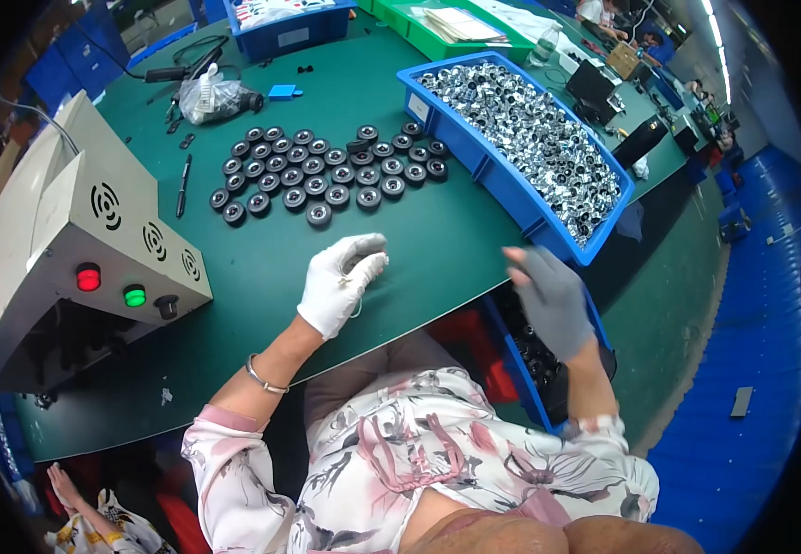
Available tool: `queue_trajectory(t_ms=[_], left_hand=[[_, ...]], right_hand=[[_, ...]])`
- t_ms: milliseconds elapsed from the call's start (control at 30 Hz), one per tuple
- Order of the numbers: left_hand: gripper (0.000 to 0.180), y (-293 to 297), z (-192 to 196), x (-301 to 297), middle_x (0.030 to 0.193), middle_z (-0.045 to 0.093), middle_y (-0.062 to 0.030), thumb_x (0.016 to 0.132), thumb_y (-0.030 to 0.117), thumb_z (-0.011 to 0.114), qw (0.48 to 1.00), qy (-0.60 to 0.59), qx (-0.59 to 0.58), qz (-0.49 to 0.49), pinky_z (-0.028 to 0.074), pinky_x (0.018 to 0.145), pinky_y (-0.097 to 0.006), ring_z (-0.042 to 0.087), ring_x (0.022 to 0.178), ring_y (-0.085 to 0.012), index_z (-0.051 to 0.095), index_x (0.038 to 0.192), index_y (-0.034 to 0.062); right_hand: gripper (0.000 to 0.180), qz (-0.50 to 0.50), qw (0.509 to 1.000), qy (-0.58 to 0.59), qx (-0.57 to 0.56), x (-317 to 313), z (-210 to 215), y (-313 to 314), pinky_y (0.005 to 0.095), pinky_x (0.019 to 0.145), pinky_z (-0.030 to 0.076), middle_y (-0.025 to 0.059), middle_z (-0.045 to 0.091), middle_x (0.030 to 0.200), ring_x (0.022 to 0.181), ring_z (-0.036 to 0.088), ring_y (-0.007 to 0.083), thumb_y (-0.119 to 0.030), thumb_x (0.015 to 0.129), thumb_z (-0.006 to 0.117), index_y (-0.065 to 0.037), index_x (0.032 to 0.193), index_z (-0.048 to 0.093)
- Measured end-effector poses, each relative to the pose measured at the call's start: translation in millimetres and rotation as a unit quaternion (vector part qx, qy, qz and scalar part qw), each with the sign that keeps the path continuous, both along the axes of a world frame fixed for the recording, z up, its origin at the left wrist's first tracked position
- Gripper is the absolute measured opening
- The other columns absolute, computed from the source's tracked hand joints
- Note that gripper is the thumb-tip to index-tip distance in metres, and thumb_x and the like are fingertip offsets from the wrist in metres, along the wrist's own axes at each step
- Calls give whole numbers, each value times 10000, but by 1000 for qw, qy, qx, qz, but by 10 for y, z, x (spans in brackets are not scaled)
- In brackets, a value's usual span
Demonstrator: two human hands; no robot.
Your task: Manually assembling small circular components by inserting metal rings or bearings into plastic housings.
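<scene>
My left hand (337, 288), in a white glove, is over the green table close to its front edge. Its fingers are curled together; what they hold is mostly hidden, with only a dark bit showing. Beyond it lies a group of small black wheels (318, 214), flat on the table and close together. My right hand (553, 300), in a grey glove with bare fingertips, is at the table's right front edge, smeared by motion. Below it, a blue bin (511, 355) holds dark parts. Whether the right fingers hold anything does not show.
A blue bin (483, 171) full of shiny metal parts stands at the right. At the left is a beige machine (132, 231) with red and green lights. A pen (183, 185), a plastic bag (211, 100) and a green tray (456, 28) lie farther back. Another person's hand (65, 487) shows lower left.
</scene>
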State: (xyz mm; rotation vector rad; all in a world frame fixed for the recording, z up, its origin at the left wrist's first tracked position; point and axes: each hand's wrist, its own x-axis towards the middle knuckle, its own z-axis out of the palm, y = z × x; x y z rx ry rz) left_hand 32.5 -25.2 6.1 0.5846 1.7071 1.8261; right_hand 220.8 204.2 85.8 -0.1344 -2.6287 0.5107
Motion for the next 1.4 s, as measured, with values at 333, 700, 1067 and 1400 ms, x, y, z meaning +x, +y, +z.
queue_trajectory(t_ms=[333, 700, 1067, 1400], left_hand=[[253, 26, -21, -48, 1035, 696, -83, 975, 30, 639, 999, -17, 17, -36, 537, 777, -249, 642, 856, -113, 654, 1215, -51], [326, -3, -11, -240, 1058, 683, -87, 1008, 123, 637, 975, -56, 121, 178, 534, 726, -243, 637, 809, -114, 616, 1288, -42], [379, -85, -36, -286, 1121, 683, -98, 1005, 176, 655, 956, -197, 217, -4, 534, 785, -309, 661, 933, -162, 609, 1298, -60], [279, -44, 97, -114, 994, 656, -34, 1002, 165, 649, 995, 0, 96, 5, 483, 739, -260, 583, 835, -106, 637, 1199, -32]], right_hand=[[432, -51, 979, -182, 76, -2897, -350, -116, 464, 794, 530, 177, 720, 941, 896, 691, 375, -485, 890, 676, -67, 995, 701], [435, 261, 961, 88, -20, -2099, -288, -320, 407, 801, 515, 139, 644, 1020, 916, 632, 320, -138, 773, 794, -25, 1171, 659], [475, 322, 929, 59, -171, -1596, -263, -492, 402, 798, 500, 115, 642, 1030, 899, 605, 296, -181, 763, 801, -23, 1185, 651], [427, 285, 944, 167, -27, -1559, -417, -590, 409, 787, 478, 101, 607, 951, 869, 574, 297, -219, 669, 834, -51, 1027, 671]])
